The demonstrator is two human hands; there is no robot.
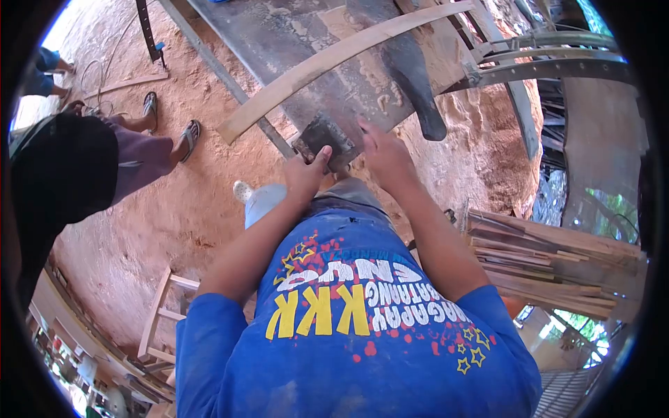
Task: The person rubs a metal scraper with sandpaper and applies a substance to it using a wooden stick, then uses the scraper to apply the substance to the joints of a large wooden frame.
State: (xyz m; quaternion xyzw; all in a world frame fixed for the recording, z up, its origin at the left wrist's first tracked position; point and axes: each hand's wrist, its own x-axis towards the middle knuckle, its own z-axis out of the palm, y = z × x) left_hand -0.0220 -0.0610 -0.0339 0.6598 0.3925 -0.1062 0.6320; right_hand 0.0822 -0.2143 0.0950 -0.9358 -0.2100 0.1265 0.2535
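Observation:
My left hand point(305, 175) is closed on the near edge of a dark, square, flat piece point(326, 136) with a pale, worn rim, its thumb lying on top. My right hand point(389, 161) is just to the right of that piece. Its index finger stretches forward over the worktable point(279, 42), while the other fingers are mostly hidden. Beyond both hands, a long curved strip of wood point(334, 59) lies across the dusty, dark tabletop. A dark, tapered piece point(411, 76) rests to its right, pointing toward me.
A person in dark clothes point(66, 167) and sandals point(188, 139) stands at left. Stacked wooden strips point(543, 261) lie at right. Curved metal bars point(557, 59) extend at upper right. A wooden frame point(159, 317) stands at lower left on the earthen floor point(139, 251).

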